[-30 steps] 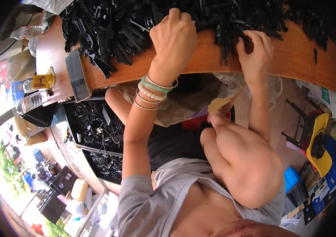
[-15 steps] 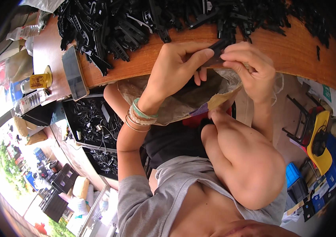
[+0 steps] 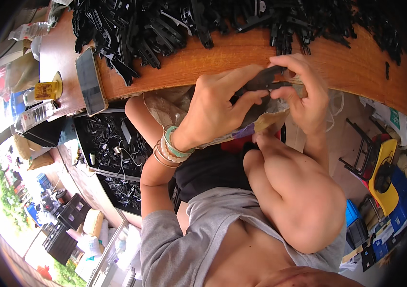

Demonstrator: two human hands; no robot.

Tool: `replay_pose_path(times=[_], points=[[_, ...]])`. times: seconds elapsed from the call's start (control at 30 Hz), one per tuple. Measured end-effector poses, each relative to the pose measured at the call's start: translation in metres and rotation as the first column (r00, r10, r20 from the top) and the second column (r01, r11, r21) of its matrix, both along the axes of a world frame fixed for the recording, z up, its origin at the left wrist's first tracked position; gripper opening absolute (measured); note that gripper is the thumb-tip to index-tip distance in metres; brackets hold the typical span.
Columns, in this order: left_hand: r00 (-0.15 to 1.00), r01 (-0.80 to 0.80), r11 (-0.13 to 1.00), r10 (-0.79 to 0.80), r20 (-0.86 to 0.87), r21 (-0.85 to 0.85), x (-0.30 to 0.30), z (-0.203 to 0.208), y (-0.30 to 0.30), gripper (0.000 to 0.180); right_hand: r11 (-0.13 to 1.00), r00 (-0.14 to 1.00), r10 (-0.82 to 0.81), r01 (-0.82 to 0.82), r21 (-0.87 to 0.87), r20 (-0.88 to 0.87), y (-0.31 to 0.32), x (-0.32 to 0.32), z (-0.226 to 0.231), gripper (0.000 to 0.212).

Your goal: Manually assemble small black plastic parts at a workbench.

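Between both hands, just over the table's front edge, is a black plastic part (image 3: 262, 80); its exact kind I cannot make out. My left hand (image 3: 220, 103), with bangles at its wrist, has thumb and fingers closed on the part's left side. My right hand (image 3: 307, 95) pinches its right end with thumb and forefinger. Below the hands, over my lap, an open brownish plastic-lined sack (image 3: 162, 109) hangs by the table edge; its inside is mostly hidden. Beyond the hands lies a large heap of long black plastic parts (image 3: 158, 31).
The heap covers the back of the wooden table (image 3: 241, 48). A phone (image 3: 91, 81) and a yellow item (image 3: 46, 91) stand at its left. Black trays of small parts and cables (image 3: 110, 143) sit lower left. A yellow-and-black chair (image 3: 386, 172) is at right.
Both hands have come slightly nearer my body with the black part. My right hand's fingers have spread wider around its end, and the part is turned to a different angle.
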State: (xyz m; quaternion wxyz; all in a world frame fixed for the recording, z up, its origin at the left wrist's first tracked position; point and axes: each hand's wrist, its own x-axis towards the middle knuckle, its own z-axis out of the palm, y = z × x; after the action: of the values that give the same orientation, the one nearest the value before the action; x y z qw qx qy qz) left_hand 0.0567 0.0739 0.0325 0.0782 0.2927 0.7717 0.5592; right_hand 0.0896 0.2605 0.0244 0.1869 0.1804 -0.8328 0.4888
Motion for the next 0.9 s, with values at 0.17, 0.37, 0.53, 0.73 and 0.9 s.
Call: replay_pose_path(times=[0.17, 0.37, 0.53, 0.73, 0.9], points=[[0.99, -0.005, 0.999, -0.002, -0.142, -0.049, 0.0, 0.004, 0.0, 0.029, 0.996, 0.999, -0.053, 0.053, -0.078, 0.009, -0.002, 0.004, -0.003, 0.032], [0.997, -0.014, 0.999, 0.01, -0.078, -0.048, -0.003, 0.005, 0.001, 0.027, 0.984, 0.994, -0.094, 0.101, -0.146, 0.054, -0.005, 0.007, -0.011, 0.029], [0.984, 0.175, 0.948, -0.172, 0.034, -0.265, -0.01, -0.002, -0.027, 0.029, 0.993, 0.983, 0.068, -0.051, -0.103, 0.17, 0.014, -0.001, -0.009, 0.027], [0.858, -0.165, 0.982, 0.098, -0.504, -0.091, -0.051, -0.028, 0.014, 0.023, 0.772, 0.86, -0.416, 0.506, 0.385, -0.296, 0.049, -0.049, -0.032, 0.025], [0.711, -0.361, 0.882, 0.05, -0.701, -0.303, -0.071, -0.033, 0.046, 0.018, 0.665, 0.841, -0.466, 0.537, 0.519, -0.275, 0.05, -0.052, -0.03, 0.023]])
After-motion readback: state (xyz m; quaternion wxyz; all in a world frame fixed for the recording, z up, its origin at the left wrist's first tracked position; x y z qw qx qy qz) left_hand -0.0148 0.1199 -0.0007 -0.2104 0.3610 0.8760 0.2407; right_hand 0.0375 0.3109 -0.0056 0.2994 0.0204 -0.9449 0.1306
